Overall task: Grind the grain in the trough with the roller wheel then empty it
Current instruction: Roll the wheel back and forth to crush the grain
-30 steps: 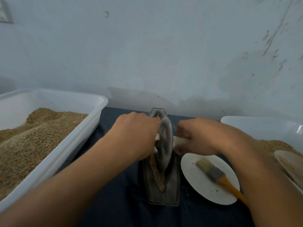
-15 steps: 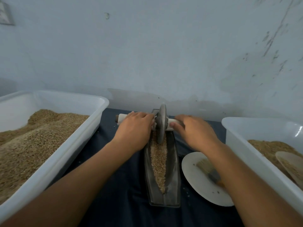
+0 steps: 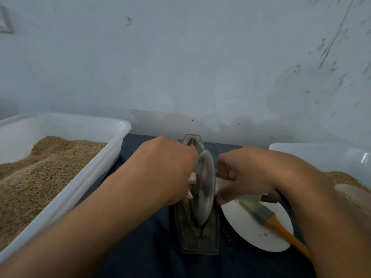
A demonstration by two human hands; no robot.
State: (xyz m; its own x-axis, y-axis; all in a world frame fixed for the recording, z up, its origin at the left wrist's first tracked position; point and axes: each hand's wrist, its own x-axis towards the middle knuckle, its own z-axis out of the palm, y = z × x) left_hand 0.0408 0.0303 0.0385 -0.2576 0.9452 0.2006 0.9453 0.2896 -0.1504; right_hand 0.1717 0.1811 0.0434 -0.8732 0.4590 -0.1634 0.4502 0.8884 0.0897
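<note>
Honestly, grinding's only midway. My left hand [image 3: 170,169] and right hand [image 3: 247,175] each grip an end of the axle, with the roller wheel [image 3: 203,187] upright in the trough [image 3: 197,241] on the tabletop. I'd push evenly on both sides, or the grain [image 3: 186,205] spills towards the plate [image 3: 259,235].

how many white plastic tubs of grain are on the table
2. One tub stands on the left, heaped with grain. The other tub is at the right edge, partly behind the right arm. More may lie out of frame.
</note>
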